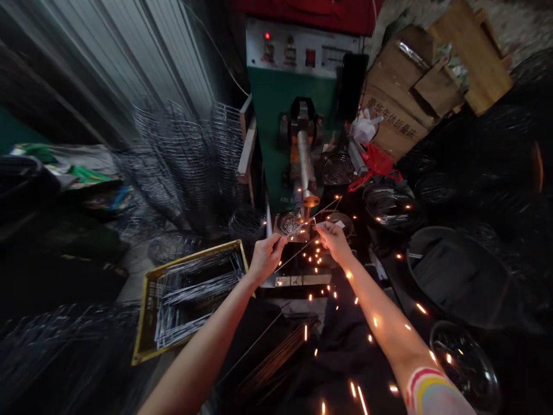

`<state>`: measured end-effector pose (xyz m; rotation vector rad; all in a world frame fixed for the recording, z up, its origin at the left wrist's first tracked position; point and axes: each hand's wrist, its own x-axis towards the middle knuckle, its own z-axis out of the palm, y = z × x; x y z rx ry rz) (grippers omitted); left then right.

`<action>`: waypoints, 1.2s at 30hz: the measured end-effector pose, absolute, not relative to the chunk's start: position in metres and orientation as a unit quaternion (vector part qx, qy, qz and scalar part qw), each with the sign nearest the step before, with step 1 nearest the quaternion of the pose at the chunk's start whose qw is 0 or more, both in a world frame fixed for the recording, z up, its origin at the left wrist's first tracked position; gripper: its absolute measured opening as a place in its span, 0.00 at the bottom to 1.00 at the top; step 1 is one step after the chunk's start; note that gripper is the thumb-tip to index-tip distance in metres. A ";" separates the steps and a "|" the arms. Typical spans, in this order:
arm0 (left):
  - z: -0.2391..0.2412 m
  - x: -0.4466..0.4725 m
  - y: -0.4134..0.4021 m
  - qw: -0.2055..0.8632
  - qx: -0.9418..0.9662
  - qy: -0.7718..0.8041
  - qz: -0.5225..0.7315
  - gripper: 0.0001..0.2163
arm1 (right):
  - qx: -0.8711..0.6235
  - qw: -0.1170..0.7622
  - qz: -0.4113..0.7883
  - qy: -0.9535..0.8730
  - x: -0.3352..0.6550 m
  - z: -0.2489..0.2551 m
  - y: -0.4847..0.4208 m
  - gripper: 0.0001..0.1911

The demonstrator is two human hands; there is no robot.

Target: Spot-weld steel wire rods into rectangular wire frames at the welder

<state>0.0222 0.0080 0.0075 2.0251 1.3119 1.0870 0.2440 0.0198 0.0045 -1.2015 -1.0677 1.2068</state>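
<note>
Sparks fly from the lower tip of the spot welder, between my two hands. My left hand is closed in a pinch left of the tip, at the end of a thin metal wire piece that runs slantwise past the welder. From the right, my right hand pinches the same wirework close to the glowing spot. Glare and sparks hide the exact contact. A small round dish of metal bits sits just behind my left fingertips.
A yellow crate of metal wires stands at left, with stacked wire racks behind it. The green machine cabinet rises ahead. Cardboard, a red plastic bag and dark round items lie at right.
</note>
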 end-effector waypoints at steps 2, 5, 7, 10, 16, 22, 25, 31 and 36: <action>0.008 0.022 0.009 0.214 0.754 0.477 0.397 0.16 | -0.531 0.508 0.492 -0.467 0.254 0.005 0.001 0.21; 0.010 0.019 0.006 0.194 0.766 0.469 0.395 0.16 | -0.592 0.420 0.439 -0.530 0.278 0.002 -0.042 0.20; 0.011 0.015 0.000 0.198 0.772 0.464 0.388 0.16 | -0.631 0.348 0.366 -0.589 0.296 -0.003 -0.073 0.18; 0.011 -0.002 -0.019 0.153 0.818 0.441 0.336 0.14 | -0.666 0.279 0.255 -0.644 0.319 -0.013 -0.107 0.16; 0.003 -0.087 -0.068 0.026 0.834 0.502 0.226 0.13 | -0.689 0.236 0.152 -0.668 0.340 -0.032 -0.122 0.16; -0.016 -0.217 -0.104 0.120 0.459 0.707 0.524 0.11 | -0.720 0.178 0.095 -0.664 0.359 -0.044 -0.115 0.21; -0.042 -0.257 -0.112 0.198 0.269 0.705 0.625 0.16 | -0.742 0.141 0.069 -0.651 0.361 -0.043 -0.117 0.23; -0.110 -0.275 -0.111 0.264 0.172 0.729 0.607 0.16 | -0.777 0.027 0.033 -0.628 0.347 -0.037 -0.125 0.21; -0.135 -0.267 -0.121 0.311 0.168 0.772 0.529 0.12 | -0.778 -0.020 0.020 -0.628 0.337 -0.038 -0.121 0.21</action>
